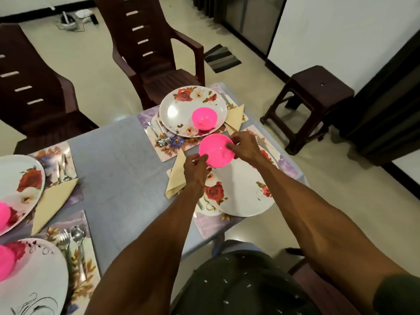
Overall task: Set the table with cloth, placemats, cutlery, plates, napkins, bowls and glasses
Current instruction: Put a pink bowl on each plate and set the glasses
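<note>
A pink bowl point(214, 151) hangs just above the far edge of a floral plate point(243, 192) on the near right placemat. My left hand point(196, 167) pinches its near-left rim and my right hand point(244, 147) pinches its right rim. Beyond it, another floral plate point(179, 108) carries a second pink bowl point(204, 118). A spoon and fork point(160, 138) lie left of that plate. A folded beige napkin point(176, 176) sits left of the near plate. A grey cloth point(118, 160) covers the table.
Two more floral plates point(20, 178) with pink bowls, a beige napkin point(53, 203) and cutlery point(77, 237) sit at the left. Brown plastic chairs point(159, 53) stand beyond the table and a dark stool point(311, 103) stands to the right.
</note>
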